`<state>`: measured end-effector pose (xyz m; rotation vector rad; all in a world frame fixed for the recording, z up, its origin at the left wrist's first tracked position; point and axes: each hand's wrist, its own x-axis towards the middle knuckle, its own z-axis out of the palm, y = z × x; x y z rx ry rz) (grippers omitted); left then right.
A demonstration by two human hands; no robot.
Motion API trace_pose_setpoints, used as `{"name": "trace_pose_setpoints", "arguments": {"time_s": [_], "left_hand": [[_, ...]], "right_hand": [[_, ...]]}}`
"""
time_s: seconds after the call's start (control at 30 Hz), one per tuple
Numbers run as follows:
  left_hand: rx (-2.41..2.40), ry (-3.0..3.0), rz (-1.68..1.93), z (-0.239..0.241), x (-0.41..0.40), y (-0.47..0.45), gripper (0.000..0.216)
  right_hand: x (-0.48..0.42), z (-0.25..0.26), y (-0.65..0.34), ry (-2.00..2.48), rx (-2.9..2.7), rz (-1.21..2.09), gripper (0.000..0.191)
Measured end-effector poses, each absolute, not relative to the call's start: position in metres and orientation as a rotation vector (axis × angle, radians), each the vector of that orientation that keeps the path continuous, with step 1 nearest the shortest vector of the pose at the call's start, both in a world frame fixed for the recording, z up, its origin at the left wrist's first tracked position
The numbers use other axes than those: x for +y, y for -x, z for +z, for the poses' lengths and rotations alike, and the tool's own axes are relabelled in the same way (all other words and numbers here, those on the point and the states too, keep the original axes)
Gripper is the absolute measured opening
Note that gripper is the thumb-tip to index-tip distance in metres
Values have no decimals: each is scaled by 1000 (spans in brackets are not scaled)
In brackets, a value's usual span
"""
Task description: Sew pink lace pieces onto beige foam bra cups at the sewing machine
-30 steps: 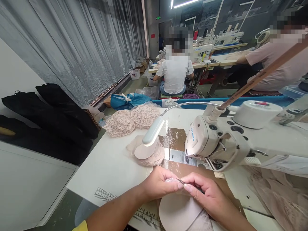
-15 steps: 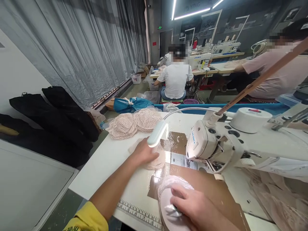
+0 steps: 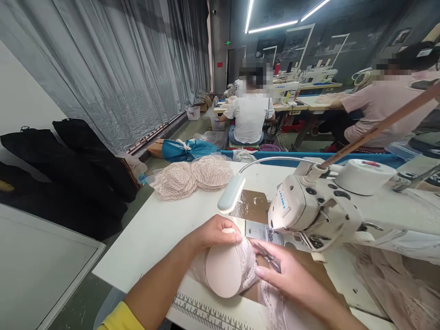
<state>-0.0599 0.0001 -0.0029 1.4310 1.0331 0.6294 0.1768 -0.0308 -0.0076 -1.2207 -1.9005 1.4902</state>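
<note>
Above the white table (image 3: 154, 233) (grey curtain (image 3: 137, 68) beyond), left hand (image 3: 216, 233) pinches a lace-edged cup (image 3: 223, 270), right hand (image 3: 288, 272) holds snips (image 3: 270, 258).

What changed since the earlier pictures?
The left hand let go of the first padded cup and took a second cup from under the lamp, bringing it nearer. The first now lies farther right, partly under the right hand, which still holds the scissors. The lace pile and sewing machine stayed.

"JUKI" reads on the near sewing machine (image 3: 323, 201) and a farther machine (image 3: 287, 92), "YING" on the wall (image 3: 360, 20).
</note>
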Motion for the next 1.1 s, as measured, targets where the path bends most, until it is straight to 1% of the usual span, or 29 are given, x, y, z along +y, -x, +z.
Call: {"name": "trace_pose_setpoints", "arguments": {"time_s": [0.1, 0.13, 0.23, 0.3, 0.37, 0.5, 0.6, 0.67, 0.73, 0.9, 0.97, 1.1], "left_hand": [[1030, -1611, 661, -1, -3, 59, 19], [1032, -1714, 666, 0, -4, 59, 20], [1016, -1941, 671, 2, -8, 53, 35], [999, -1967, 636, 1, -10, 47, 45], [961, -1899, 569, -2, -12, 42, 44], [887, -1629, 489, -11, -13, 38, 32], [874, -1483, 488, -12, -14, 37, 28], [858, -1417, 478, -11, -14, 38, 29], [837, -1378, 472, -9, -15, 38, 32], [827, -1350, 489, -11, -15, 37, 37], [806, -1327, 477, -12, -15, 36, 37], [796, -1314, 451, -14, -15, 35, 34]], "right_hand": [[-34, -5, -162, 1137, -1865, 1577, 36], [-36, -6, -161, 1153, -1855, 1583, 34], [-39, -10, -162, 1198, -1880, 1502, 34], [-39, -12, -164, 1181, -1911, 1446, 35], [-39, -12, -166, 1137, -1916, 1437, 34], [-39, -11, -169, 1156, -1871, 1390, 32], [-39, -15, -177, 1268, -1783, 1306, 42], [-38, -18, -184, 1293, -1735, 1333, 49], [-36, -19, -191, 1288, -1756, 1358, 50], [-31, -12, -197, 1281, -1933, 1413, 43], [-31, -5, -194, 1226, -1985, 1473, 41], [-35, 6, -185, 1186, -2049, 1461, 34]]}}
